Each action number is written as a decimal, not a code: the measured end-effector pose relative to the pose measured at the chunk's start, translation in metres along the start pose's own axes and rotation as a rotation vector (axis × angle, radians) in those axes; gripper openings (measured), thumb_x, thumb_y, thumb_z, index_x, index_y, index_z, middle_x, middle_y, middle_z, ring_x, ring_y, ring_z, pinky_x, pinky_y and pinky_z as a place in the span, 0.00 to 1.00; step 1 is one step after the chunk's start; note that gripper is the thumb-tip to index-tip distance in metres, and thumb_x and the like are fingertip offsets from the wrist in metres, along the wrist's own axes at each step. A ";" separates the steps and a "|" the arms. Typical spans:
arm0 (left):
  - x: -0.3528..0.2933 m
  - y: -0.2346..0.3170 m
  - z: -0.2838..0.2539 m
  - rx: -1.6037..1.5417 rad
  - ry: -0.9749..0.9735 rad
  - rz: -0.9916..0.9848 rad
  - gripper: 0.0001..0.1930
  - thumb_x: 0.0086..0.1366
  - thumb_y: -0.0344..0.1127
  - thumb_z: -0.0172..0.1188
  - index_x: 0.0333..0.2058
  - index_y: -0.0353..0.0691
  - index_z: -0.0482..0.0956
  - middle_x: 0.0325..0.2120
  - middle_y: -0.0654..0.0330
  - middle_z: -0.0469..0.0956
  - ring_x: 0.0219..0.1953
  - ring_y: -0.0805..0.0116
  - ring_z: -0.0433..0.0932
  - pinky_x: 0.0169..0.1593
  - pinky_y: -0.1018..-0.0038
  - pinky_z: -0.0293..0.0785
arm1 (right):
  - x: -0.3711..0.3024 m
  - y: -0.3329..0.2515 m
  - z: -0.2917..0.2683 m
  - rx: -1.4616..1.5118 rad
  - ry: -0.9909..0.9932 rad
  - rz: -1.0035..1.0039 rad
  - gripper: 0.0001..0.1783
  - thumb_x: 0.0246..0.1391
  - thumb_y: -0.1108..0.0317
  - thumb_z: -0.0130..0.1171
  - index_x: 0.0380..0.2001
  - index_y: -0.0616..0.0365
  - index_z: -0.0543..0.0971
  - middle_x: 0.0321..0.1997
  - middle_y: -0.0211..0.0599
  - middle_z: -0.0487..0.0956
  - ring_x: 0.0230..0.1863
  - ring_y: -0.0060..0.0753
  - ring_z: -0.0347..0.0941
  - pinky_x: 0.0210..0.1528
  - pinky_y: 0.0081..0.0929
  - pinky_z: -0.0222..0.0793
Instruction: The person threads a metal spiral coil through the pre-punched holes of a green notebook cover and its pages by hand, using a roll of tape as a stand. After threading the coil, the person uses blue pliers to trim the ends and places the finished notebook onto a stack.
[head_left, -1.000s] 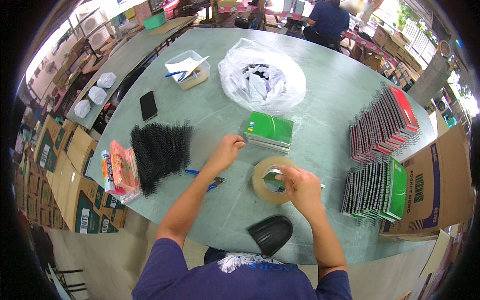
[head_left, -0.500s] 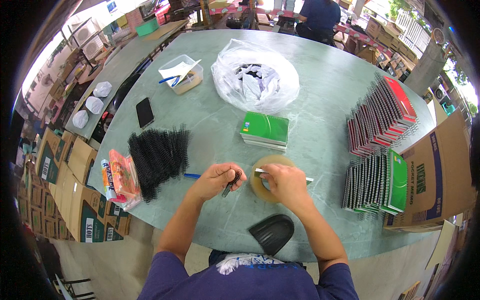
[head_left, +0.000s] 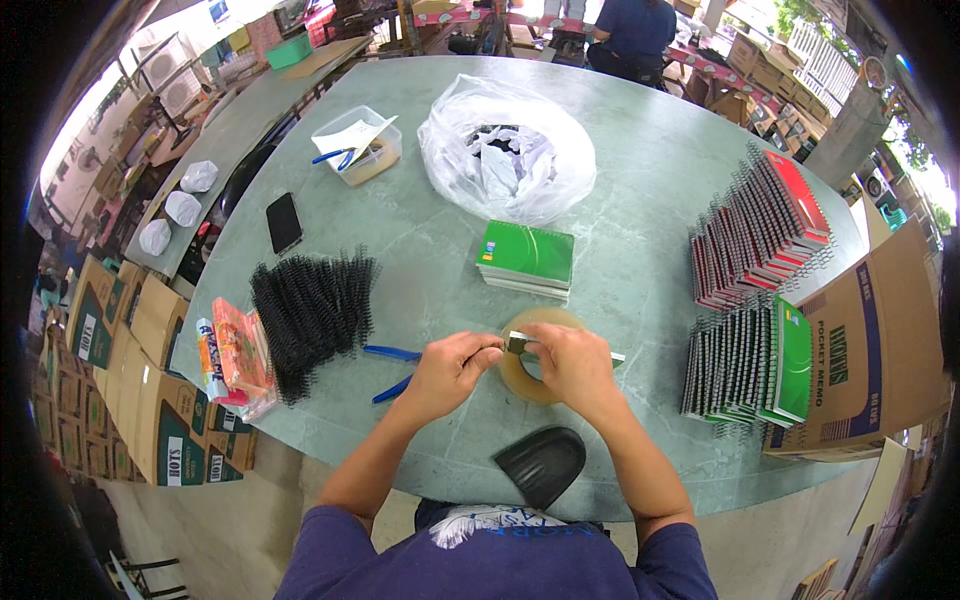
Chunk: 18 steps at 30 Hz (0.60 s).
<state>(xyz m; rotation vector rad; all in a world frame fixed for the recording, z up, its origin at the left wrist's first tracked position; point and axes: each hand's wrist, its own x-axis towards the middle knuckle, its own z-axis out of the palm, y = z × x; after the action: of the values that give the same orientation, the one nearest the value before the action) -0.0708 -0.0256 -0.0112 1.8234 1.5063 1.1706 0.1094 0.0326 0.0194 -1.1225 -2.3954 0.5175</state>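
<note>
My left hand (head_left: 455, 365) and right hand (head_left: 570, 362) meet over the tape roll (head_left: 532, 352), which lies flat on the table (head_left: 650, 200), fingertips pinching a small dark piece (head_left: 516, 344) between them. Blue pliers (head_left: 392, 370) lie just beside my left hand, green notebooks (head_left: 527, 258) beyond the roll.

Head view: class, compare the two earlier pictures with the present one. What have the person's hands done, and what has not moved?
The left hand left the green notebook stack and came back to meet the right hand over the tape roll. Both now pinch a small dark object between their fingertips. The blue-handled pliers, black spiral coils, plastic bag and phone stayed put.
</note>
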 end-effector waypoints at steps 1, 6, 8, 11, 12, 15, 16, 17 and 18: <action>0.001 0.001 0.001 -0.001 0.001 0.001 0.12 0.62 0.38 0.56 0.37 0.33 0.78 0.28 0.52 0.78 0.27 0.67 0.77 0.33 0.74 0.72 | 0.000 0.001 0.000 -0.001 0.000 0.000 0.10 0.46 0.69 0.55 0.34 0.51 0.79 0.29 0.38 0.79 0.30 0.41 0.76 0.30 0.37 0.69; 0.001 0.008 0.003 0.000 -0.018 -0.066 0.13 0.64 0.39 0.52 0.37 0.34 0.78 0.22 0.54 0.78 0.23 0.68 0.76 0.30 0.74 0.72 | -0.001 0.001 0.002 0.010 0.045 -0.007 0.09 0.48 0.66 0.57 0.34 0.51 0.80 0.30 0.37 0.80 0.29 0.43 0.76 0.29 0.36 0.69; 0.000 0.008 0.000 0.029 -0.047 -0.051 0.14 0.65 0.40 0.51 0.36 0.34 0.78 0.21 0.55 0.77 0.22 0.69 0.76 0.29 0.74 0.71 | -0.001 -0.001 0.003 0.008 0.043 0.004 0.08 0.48 0.66 0.58 0.34 0.51 0.80 0.29 0.37 0.80 0.29 0.43 0.76 0.29 0.36 0.69; 0.000 0.015 -0.006 0.029 -0.097 -0.113 0.14 0.65 0.39 0.50 0.33 0.33 0.76 0.20 0.53 0.76 0.23 0.62 0.76 0.29 0.70 0.70 | 0.000 -0.002 0.004 0.002 0.028 0.015 0.09 0.47 0.65 0.58 0.33 0.51 0.80 0.30 0.37 0.80 0.29 0.43 0.76 0.30 0.36 0.70; 0.001 0.017 -0.008 -0.001 -0.119 -0.190 0.13 0.65 0.38 0.51 0.30 0.32 0.75 0.21 0.50 0.75 0.25 0.54 0.76 0.31 0.67 0.71 | 0.001 -0.003 0.005 -0.003 0.015 0.015 0.09 0.47 0.65 0.58 0.33 0.51 0.80 0.30 0.36 0.80 0.29 0.43 0.76 0.30 0.36 0.70; 0.004 0.017 -0.010 -0.044 -0.149 -0.367 0.11 0.62 0.37 0.53 0.30 0.34 0.74 0.24 0.50 0.75 0.27 0.56 0.76 0.31 0.67 0.71 | -0.001 -0.001 0.008 0.000 0.005 -0.036 0.09 0.46 0.65 0.58 0.33 0.52 0.80 0.31 0.36 0.80 0.29 0.42 0.76 0.29 0.36 0.70; 0.004 0.013 -0.008 -0.043 -0.150 -0.366 0.11 0.62 0.37 0.53 0.30 0.34 0.74 0.24 0.50 0.75 0.27 0.56 0.76 0.31 0.67 0.71 | 0.000 -0.002 0.009 0.001 0.007 -0.035 0.09 0.46 0.65 0.58 0.33 0.52 0.80 0.31 0.36 0.80 0.29 0.42 0.76 0.29 0.36 0.70; 0.005 0.008 -0.002 0.066 -0.026 -0.165 0.09 0.61 0.37 0.55 0.32 0.35 0.74 0.26 0.50 0.75 0.29 0.55 0.76 0.32 0.66 0.71 | -0.001 -0.001 0.007 0.012 0.013 -0.042 0.08 0.46 0.65 0.58 0.32 0.52 0.80 0.29 0.35 0.80 0.29 0.42 0.76 0.30 0.35 0.70; 0.006 0.006 0.004 0.174 0.097 0.038 0.09 0.59 0.36 0.57 0.34 0.37 0.74 0.29 0.50 0.75 0.31 0.55 0.76 0.33 0.65 0.71 | -0.002 0.000 0.006 0.025 0.023 -0.046 0.07 0.46 0.65 0.57 0.30 0.53 0.79 0.28 0.35 0.80 0.29 0.41 0.76 0.31 0.35 0.69</action>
<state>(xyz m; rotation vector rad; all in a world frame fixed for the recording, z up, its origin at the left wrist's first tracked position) -0.0642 -0.0211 -0.0064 1.9409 1.6812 1.1935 0.1079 0.0301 0.0141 -1.0542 -2.3833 0.5147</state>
